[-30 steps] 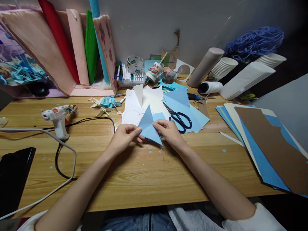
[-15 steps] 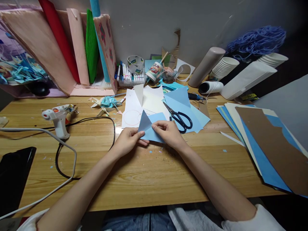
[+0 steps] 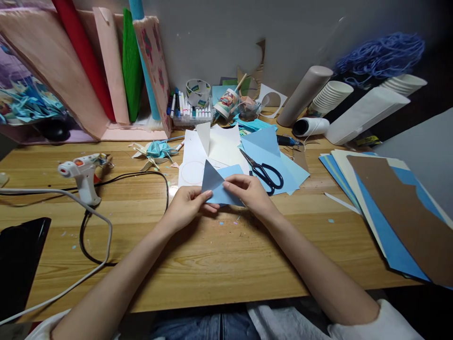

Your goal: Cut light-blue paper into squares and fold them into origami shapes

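Note:
A folded piece of blue paper [image 3: 226, 191] is held just above the table's middle, its left part standing up as a darker pointed flap. My left hand [image 3: 191, 203] pinches its lower left corner between thumb and fingers. On the right side, my right hand [image 3: 247, 191] grips the paper's edge near the fold with thumb and forefinger. Black-handled scissors [image 3: 271, 177] lie beyond my right hand on light blue sheets [image 3: 264, 141]. White sheets [image 3: 226, 146], one with a drawn circle, are spread behind the held paper.
At the left are a glue gun [image 3: 85, 177], its cables and a black tablet-like object [image 3: 21, 259]. Markers [image 3: 193, 111] and a tape roll [image 3: 198, 92] stand at the back. Stacked coloured sheets [image 3: 396, 212] lie right, below paper cups [image 3: 332, 97] and blue yarn [image 3: 382, 56].
The left flap of the blue paper has tilted a little further left and shows more of its darker face. Both hands keep their hold with only slight shifts.

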`<state>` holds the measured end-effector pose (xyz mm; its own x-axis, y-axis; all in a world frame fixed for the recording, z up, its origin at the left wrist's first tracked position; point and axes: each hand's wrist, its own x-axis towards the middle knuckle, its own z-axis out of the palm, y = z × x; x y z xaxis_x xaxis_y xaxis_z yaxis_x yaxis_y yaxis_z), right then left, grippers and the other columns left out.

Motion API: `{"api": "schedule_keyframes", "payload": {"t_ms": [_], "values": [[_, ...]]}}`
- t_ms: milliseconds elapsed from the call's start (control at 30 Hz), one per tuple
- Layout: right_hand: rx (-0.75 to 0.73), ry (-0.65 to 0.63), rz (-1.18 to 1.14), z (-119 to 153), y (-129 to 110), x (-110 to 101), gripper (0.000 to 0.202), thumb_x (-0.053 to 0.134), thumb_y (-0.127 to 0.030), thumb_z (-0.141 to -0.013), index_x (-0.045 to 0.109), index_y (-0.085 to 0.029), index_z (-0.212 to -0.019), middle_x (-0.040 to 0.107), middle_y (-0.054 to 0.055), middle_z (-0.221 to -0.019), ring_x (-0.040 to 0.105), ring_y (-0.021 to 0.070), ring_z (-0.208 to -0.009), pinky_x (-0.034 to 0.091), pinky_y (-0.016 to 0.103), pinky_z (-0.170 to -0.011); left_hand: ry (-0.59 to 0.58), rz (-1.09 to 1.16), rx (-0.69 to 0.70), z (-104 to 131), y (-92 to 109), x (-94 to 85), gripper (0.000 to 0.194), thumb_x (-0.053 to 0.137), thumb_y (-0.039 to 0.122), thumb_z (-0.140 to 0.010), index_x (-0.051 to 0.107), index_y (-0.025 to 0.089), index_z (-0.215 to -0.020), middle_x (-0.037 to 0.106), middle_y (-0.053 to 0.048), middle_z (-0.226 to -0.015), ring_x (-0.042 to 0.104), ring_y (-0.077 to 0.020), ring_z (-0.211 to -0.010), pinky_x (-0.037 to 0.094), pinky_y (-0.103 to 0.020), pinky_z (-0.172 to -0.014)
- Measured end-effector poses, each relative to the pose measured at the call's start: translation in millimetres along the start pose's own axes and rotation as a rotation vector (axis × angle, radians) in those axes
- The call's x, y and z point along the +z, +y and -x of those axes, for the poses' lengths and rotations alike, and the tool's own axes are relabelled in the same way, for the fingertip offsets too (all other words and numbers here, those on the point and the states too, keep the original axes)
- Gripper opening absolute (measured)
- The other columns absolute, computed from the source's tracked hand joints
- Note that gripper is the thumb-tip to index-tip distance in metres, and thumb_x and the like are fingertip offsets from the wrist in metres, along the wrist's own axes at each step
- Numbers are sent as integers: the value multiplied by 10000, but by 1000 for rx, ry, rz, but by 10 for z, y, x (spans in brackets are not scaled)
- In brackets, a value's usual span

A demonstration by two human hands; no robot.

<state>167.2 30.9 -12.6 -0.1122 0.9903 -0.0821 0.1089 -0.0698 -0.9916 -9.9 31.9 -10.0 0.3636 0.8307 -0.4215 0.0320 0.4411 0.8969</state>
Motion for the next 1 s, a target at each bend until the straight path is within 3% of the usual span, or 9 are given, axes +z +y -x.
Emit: {"api": "schedule_keyframes", "payload": {"t_ms": [100,300,533,767,867,1000], "values": [[-15,25,-5,12,43,37,171,630,-313,-707,657,-147,-672,667,21,-689,574,126,-636,449,262,-620,-13,7,-13,0,-17,20,317,685,394,-660,651,94,-759,715,-88,-678,679,-200,-597,551,-303,-607],[29,33,12,2,52,1,158,650,-291,-685,701,-156,-751,707,47,-762,613,151,-677,471,291,-656,-2,32,-27,-14,-1,-18,302,690,371,-665,647,86,-752,715,-96,-671,678,-197,-589,552,-296,-606],[-34,193,127,15,45,29,140,675,-284,-667,686,-147,-688,695,50,-710,612,154,-655,465,275,-625,25,59,-25,-16,-11,-2,261,687,330,-680,637,82,-745,712,-89,-653,674,-181,-571,549,-279,-588],[-33,25,134,0,82,19,191,582,-319,-756,663,-153,-709,653,19,-703,563,131,-643,424,242,-571,33,43,1,-13,7,-22,267,681,335,-686,641,80,-756,713,-102,-666,676,-193,-576,543,-280,-573],[-34,33,132,3,78,17,202,548,-312,-774,656,-158,-702,649,17,-715,561,139,-654,417,238,-547,30,42,-10,-7,23,-17,257,679,324,-689,642,77,-753,712,-107,-662,675,-194,-574,545,-284,-573],[-44,-37,133,-17,58,-2,159,554,-270,-763,663,-159,-731,668,18,-751,575,146,-724,428,266,-681,42,48,-19,-6,38,-14,274,684,320,-685,639,64,-773,711,-120,-664,676,-200,-575,547,-293,-583]]}}
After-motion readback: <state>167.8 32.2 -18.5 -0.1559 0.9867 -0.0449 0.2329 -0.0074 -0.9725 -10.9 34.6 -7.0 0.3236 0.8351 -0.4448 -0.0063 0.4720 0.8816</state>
